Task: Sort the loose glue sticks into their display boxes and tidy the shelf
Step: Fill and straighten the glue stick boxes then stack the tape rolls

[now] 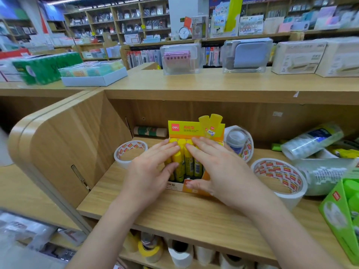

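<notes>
Head view: a yellow display box [195, 129] sits mid-way along the wooden shelf [174, 208], header card up at the back, w/ yellow-capped glue sticks [179, 162] standing upright inside, packed close. Both hands are on it.

The left hand [151, 169] lies over the box's left part, fingers [168, 148] straight & close together, tips resting on the caps. Its thumb runs along a stick at the front left. The right hand [221, 169] covers the right part, fingers [197, 147] straight & slightly spread across the caps, thumb down at the box's front edge. Neither hand pinches anything.

Just left of the box a white tape roll [129, 152] w/ red print lies flat. A bigger roll [279, 176] lies to the right, near the right wrist. A third roll [241, 142] stands on edge just beside the box's right side.

A green-and-white stick [150, 131] lies on its side by the back wall, left of the header. Far right: clear tape packs [310, 141] & a green box [338, 214], partly cut off. The rolls on the lower shelf are too blurry to describe.
</notes>
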`<state>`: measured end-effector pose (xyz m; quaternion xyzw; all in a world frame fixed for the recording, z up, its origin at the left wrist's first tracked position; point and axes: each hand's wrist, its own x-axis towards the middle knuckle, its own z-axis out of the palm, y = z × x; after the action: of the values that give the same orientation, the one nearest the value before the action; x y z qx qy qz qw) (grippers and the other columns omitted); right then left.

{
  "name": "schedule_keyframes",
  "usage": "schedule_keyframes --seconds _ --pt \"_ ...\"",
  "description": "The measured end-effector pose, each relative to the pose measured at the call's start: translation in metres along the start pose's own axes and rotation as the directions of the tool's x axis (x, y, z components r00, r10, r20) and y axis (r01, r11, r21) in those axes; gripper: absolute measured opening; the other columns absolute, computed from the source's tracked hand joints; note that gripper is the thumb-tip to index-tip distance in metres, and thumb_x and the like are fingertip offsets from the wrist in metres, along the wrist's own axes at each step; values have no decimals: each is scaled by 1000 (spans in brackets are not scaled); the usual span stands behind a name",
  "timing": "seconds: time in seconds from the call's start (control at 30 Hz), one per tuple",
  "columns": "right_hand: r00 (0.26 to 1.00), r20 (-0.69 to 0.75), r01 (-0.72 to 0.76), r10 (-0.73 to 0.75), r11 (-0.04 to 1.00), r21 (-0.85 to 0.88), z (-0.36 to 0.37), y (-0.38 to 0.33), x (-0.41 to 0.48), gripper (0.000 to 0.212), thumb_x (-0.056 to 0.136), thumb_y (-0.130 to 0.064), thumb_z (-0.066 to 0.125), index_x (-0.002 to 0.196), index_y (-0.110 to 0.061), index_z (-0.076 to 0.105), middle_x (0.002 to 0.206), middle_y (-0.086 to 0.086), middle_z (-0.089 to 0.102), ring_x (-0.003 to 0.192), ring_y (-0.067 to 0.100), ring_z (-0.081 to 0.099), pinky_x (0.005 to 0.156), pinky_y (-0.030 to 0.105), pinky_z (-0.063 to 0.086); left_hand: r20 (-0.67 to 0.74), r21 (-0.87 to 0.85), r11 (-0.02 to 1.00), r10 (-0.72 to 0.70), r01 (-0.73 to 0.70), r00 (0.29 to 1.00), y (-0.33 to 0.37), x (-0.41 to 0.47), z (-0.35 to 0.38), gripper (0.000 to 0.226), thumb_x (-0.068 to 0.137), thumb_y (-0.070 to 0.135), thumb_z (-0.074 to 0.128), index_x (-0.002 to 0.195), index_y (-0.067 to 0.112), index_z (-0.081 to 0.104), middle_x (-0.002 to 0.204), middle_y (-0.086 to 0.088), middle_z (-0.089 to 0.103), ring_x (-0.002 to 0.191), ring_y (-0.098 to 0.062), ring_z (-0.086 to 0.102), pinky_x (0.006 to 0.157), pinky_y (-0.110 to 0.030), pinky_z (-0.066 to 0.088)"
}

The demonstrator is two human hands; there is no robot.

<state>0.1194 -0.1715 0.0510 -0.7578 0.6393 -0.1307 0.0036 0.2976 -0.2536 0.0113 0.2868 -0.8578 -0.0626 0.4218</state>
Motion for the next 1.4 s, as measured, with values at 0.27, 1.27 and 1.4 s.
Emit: schedule_keyframes --seconds 0.27,1.27,1.4 --pt "998 -3 -59 59 992 -108 -5 -9 1 76 91 -58 46 152 -34 7 160 -14 2 147 6 -1 120 41 5 98 98 894 -446 437 890 -51 52 -18 27 95 25 54 120 29 65 109 6 70 96 -13 63 82 -28 49" --pt "874 -312 159 374 386 909 -14 -18 -34 49 83 -35 68 129 -30 52 119 -8 66 109 2 61 92 24 51 -230 -771 620 -486 148 843 58 -22 -38 22 91 24 53 112 21 51 108 -4 68 102 -25 66 81 -27 55" --pt "855 -307 260 417 165 951 -19 -27 -42 43 78 -22 62 121 -17 58 99 6 74 94 17 70 81 25 56 -49 -796 556 -454 240 889 77 -23 -22 25 87 22 57 110 16 53 103 1 72 97 -17 68 79 -28 56"
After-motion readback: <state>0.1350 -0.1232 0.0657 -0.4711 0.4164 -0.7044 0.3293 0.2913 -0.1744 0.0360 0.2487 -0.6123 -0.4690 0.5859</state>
